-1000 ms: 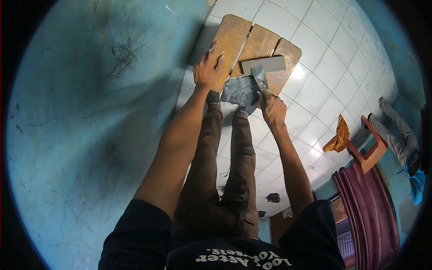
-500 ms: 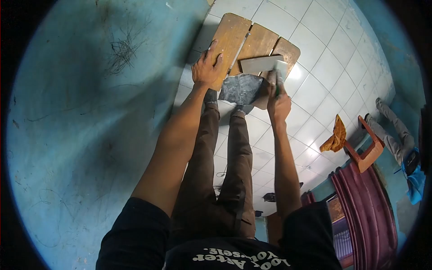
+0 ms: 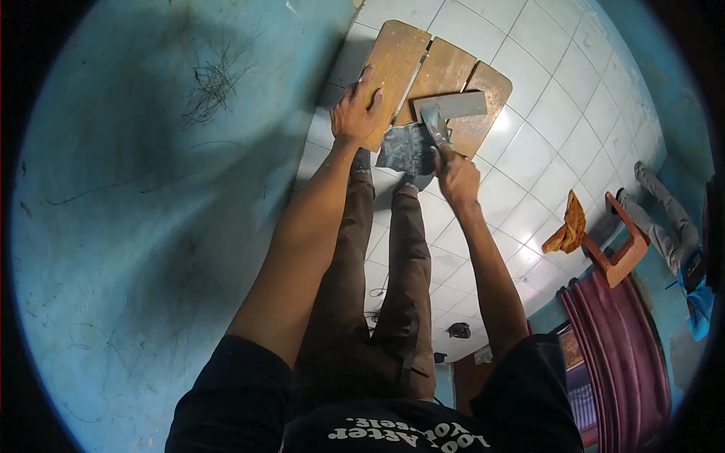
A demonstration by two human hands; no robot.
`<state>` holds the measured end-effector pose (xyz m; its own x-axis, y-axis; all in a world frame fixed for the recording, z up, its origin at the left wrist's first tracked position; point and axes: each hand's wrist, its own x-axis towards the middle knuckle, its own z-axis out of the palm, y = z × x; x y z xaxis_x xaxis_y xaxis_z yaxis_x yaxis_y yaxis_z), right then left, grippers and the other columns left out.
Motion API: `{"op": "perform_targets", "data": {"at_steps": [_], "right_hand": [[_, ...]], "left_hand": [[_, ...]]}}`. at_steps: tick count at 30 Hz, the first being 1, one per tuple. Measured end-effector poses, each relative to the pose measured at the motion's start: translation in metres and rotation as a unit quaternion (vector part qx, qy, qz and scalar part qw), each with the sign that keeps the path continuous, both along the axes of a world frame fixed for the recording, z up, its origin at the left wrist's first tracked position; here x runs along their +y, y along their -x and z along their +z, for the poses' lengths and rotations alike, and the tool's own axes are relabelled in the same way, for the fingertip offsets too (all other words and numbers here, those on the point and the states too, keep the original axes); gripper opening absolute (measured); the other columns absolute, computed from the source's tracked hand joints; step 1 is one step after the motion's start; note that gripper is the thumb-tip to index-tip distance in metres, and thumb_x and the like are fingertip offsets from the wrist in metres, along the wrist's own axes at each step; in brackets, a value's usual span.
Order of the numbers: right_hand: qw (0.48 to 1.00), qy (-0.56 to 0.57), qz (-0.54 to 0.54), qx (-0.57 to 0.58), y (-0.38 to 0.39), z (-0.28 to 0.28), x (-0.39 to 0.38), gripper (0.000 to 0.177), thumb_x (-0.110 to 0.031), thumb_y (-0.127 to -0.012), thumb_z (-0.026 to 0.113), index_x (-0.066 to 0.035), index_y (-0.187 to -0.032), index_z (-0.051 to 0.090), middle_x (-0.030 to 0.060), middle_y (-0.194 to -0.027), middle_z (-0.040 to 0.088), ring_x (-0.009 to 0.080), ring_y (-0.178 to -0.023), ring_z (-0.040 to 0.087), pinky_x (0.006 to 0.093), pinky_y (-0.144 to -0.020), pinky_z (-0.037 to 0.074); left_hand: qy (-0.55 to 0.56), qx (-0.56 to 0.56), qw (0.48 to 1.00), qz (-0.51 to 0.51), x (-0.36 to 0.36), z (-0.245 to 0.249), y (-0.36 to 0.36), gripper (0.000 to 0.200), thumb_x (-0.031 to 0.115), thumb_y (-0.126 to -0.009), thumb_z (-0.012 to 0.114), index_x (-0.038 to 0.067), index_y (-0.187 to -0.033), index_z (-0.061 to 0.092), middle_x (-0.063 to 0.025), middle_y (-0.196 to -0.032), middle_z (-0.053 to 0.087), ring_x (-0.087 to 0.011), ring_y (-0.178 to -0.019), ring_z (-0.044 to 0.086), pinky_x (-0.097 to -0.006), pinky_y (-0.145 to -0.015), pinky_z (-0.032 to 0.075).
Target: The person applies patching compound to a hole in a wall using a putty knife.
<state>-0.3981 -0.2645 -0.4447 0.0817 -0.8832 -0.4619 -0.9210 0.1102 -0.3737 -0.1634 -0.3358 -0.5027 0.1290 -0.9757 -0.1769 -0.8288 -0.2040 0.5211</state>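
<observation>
My left hand point(image 3: 355, 113) grips the near edge of a wooden slatted board point(image 3: 445, 72) held out in front of me. A heap of grey putty point(image 3: 404, 147) lies on the board's near end. My right hand point(image 3: 455, 177) holds a putty knife point(image 3: 434, 121) whose blade lies on the putty. A second flat grey blade point(image 3: 457, 104) rests across the board, just beyond the knife.
A scuffed blue wall point(image 3: 151, 226) fills the left. White floor tiles point(image 3: 544, 113) lie below. At the right stand a red wooden stool point(image 3: 623, 253) with an orange cloth point(image 3: 570, 226), a maroon curtain point(image 3: 627, 347), and another person's legs point(image 3: 664, 211).
My right hand has brought the putty knife back from the board's right edge down onto the putty heap. The left hand still grips the board.
</observation>
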Motion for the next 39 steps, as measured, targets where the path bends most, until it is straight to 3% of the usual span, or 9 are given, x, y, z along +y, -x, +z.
{"op": "perform_targets", "data": {"at_steps": [9,12,14,18,20,24,26,30,39], "right_hand": [[0.977,0.015,-0.211,-0.029,0.015,0.006,-0.013,0.033,-0.032,-0.096,0.046,-0.008,-0.101,0.067,0.023,-0.082,0.068,0.0437,-0.079,0.065,0.0535,-0.069,0.05],[0.996,0.007,0.078,0.036,0.039,-0.053,0.037,0.038,-0.038,-0.098,0.044,-0.008,-0.104,0.067,0.0242,-0.078,0.067,0.0452,-0.076,0.065,0.0532,-0.065,0.05],[0.978,0.01,-0.206,-0.036,0.019,0.008,-0.015,0.035,-0.03,-0.095,0.046,-0.003,-0.102,0.068,0.0224,-0.078,0.067,0.045,-0.071,0.063,0.0528,-0.066,0.05],[0.997,-0.006,0.064,0.037,0.032,-0.045,0.031,0.038,-0.036,-0.097,0.044,-0.01,-0.115,0.065,0.0244,-0.08,0.067,0.0458,-0.074,0.063,0.0546,-0.065,0.049],[0.985,0.005,-0.171,-0.038,0.002,0.032,-0.024,0.034,-0.028,-0.095,0.046,-0.004,-0.102,0.068,0.0232,-0.082,0.067,0.0443,-0.074,0.063,0.0536,-0.066,0.049],[1.0,-0.001,0.027,-0.003,0.019,-0.017,0.009,0.032,-0.03,-0.096,0.045,-0.018,-0.118,0.065,0.0242,-0.08,0.066,0.045,-0.077,0.065,0.0539,-0.067,0.051],[0.974,-0.002,-0.222,-0.038,-0.011,0.046,-0.039,0.035,-0.031,-0.097,0.045,-0.004,-0.101,0.066,0.0236,-0.079,0.066,0.0449,-0.072,0.063,0.0537,-0.065,0.049],[0.996,-0.02,0.07,0.057,0.035,-0.05,0.014,0.038,-0.037,-0.097,0.047,-0.006,-0.107,0.068,0.0233,-0.079,0.067,0.0442,-0.073,0.064,0.0527,-0.065,0.049],[0.99,0.106,-0.088,-0.022,0.037,-0.047,0.01,0.03,-0.029,-0.096,0.049,-0.01,-0.108,0.067,0.024,-0.077,0.067,0.0446,-0.067,0.063,0.052,-0.059,0.05]], "left_hand": [[-0.002,0.008,1.0,0.015,0.003,-0.005,0.004,0.057,0.043,-0.093,0.057,0.035,-0.146,0.038,-0.0184,-0.107,0.066,-0.0437,-0.09,0.066,-0.0527,-0.075,0.053],[-0.002,-0.004,1.0,-0.001,-0.002,-0.005,-0.003,0.058,0.044,-0.093,0.056,0.037,-0.147,0.036,-0.0174,-0.109,0.066,-0.0433,-0.089,0.066,-0.0528,-0.075,0.053],[-0.001,-0.003,1.0,0.011,0.003,-0.006,0.003,0.059,0.044,-0.092,0.056,0.038,-0.147,0.035,-0.0177,-0.109,0.066,-0.0436,-0.089,0.066,-0.053,-0.075,0.053],[-0.01,-0.001,1.0,0.003,-0.002,-0.003,0.0,0.057,0.042,-0.093,0.057,0.033,-0.146,0.038,-0.0188,-0.106,0.066,-0.0445,-0.089,0.064,-0.0526,-0.076,0.052],[0.011,0.002,1.0,0.002,0.0,-0.005,0.001,0.057,0.04,-0.093,0.057,0.033,-0.146,0.038,-0.019,-0.107,0.066,-0.0441,-0.091,0.064,-0.0525,-0.076,0.053],[-0.013,-0.003,1.0,0.004,-0.003,-0.001,0.0,0.057,0.039,-0.093,0.057,0.032,-0.146,0.038,-0.0197,-0.107,0.066,-0.0443,-0.092,0.064,-0.053,-0.076,0.052],[0.008,0.005,1.0,0.003,0.0,-0.003,0.0,0.056,0.039,-0.093,0.057,0.031,-0.146,0.039,-0.0204,-0.108,0.066,-0.0445,-0.092,0.064,-0.0533,-0.076,0.052],[0.007,0.013,1.0,0.003,-0.002,-0.003,-0.002,0.056,0.04,-0.094,0.056,0.03,-0.146,0.038,-0.0211,-0.108,0.066,-0.0451,-0.092,0.064,-0.0535,-0.076,0.052],[-0.01,0.015,1.0,0.01,-0.003,0.003,-0.001,0.056,0.042,-0.094,0.056,0.033,-0.146,0.038,-0.0213,-0.106,0.065,-0.0462,-0.091,0.064,-0.0539,-0.077,0.053]]}}
